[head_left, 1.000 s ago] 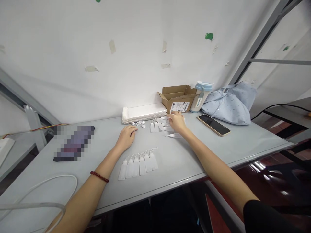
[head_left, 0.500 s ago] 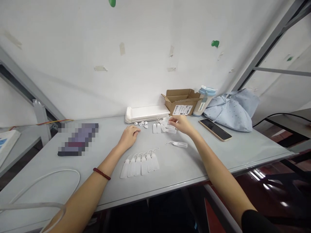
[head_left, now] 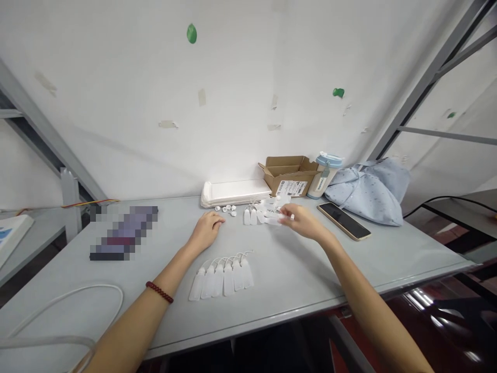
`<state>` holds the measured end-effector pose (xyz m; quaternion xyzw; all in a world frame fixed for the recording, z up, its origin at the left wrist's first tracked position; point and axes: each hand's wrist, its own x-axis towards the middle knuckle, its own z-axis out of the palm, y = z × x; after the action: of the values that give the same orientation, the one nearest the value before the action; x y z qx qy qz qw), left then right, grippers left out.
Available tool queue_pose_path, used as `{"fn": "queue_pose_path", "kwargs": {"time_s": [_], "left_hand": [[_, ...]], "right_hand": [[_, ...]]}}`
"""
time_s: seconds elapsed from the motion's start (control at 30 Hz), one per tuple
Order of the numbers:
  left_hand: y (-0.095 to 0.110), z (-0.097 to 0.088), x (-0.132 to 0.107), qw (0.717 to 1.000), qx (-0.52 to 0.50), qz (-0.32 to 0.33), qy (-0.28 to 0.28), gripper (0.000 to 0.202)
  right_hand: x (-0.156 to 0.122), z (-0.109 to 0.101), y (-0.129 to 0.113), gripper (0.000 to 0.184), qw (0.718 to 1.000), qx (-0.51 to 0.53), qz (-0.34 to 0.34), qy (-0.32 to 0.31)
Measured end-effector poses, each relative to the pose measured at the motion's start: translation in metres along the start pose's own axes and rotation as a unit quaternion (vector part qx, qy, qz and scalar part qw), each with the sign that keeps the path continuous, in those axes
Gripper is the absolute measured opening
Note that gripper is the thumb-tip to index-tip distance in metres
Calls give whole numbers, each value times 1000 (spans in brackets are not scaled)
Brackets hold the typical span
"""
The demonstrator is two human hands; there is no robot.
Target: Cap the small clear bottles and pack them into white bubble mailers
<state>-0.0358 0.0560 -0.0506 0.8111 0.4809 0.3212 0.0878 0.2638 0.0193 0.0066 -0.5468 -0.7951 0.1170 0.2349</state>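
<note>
My left hand rests on the grey table with its fingers loosely extended and holds nothing. Just beyond its fingertips lie several small white caps. At the back centre, my right hand is closed, with a bit of white showing between the fingers; it appears to hold a small translucent plastic bottle, mostly hidden. Beside those fingers is a loose pile of similar bottles, with two more bottles upright in view to its left. Nearer me, several bottles with thin curved white tails lie in a neat row.
Behind the caps lies a stack of white flat packets. An open cardboard box, a blue-lidded cup and a light blue cloth bag stand along the back right. A phone lies before them; a white cable loops at the left.
The single bottle that lay in front of the pile is gone from its spot. My right hand has shifted slightly right and lower; my left hand stays put. The view has tilted upward.
</note>
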Motion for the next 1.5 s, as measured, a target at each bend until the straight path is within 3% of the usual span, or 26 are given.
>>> {"fn": "queue_pose_path", "kwargs": {"time_s": [0.1,0.2,0.3,0.4,0.43,0.47,0.5,0.57,0.6,0.63,0.7,0.83,1.0,1.1,1.2,1.3,1.5], "left_hand": [[0,0,0,1000,1,0,-1,26],[-1,0,-1,1000,0,3,-3,27],[0,0,0,1000,-5,0,-5,27],[4,-2,0,999,-27,-14,-8,29],[6,-3,0,999,-43,-26,-10,31],[7,-4,0,997,-62,-44,-12,34],[9,-6,0,994,-84,-66,-14,38],[11,-8,-1,985,-132,-112,-20,44],[12,-9,-2,979,-154,-131,-23,45],[12,-9,-2,974,-174,-144,-27,45],[12,-9,-2,966,-205,-156,-32,43],[9,-6,-2,955,-243,-169,-22,40],[16,-9,-4,934,-297,-198,-12,39],[30,-15,-6,912,-344,-224,-13,39],[45,-19,-8,887,-397,-236,-31,38],[55,-22,-9,870,-429,-239,-46,35],[57,-23,-9,866,-453,-205,-54,31]], "right_hand": [[34,10,2,15,993,-33,-35,106],[51,25,6,20,987,-16,-34,154],[43,32,3,17,984,12,-32,174],[25,27,-14,16,980,81,-14,181],[19,23,-22,16,981,110,-15,156],[14,20,-30,15,984,151,-20,92],[9,18,-39,15,979,198,-37,-24],[1,17,-53,20,909,273,-81,-305],[-2,19,-59,23,869,295,-90,-386],[-4,22,-64,25,840,306,-95,-438],[-7,30,-70,26,820,300,-96,-478],[-8,41,-74,25,837,267,-91,-469],[-6,36,-70,21,860,250,-107,-432],[-4,32,-65,18,895,245,-107,-358],[-2,35,-62,15,942,215,-121,-229],[-1,42,-63,11,963,195,-133,-133],[-2,56,-68,9,961,199,-149,-118]]}}
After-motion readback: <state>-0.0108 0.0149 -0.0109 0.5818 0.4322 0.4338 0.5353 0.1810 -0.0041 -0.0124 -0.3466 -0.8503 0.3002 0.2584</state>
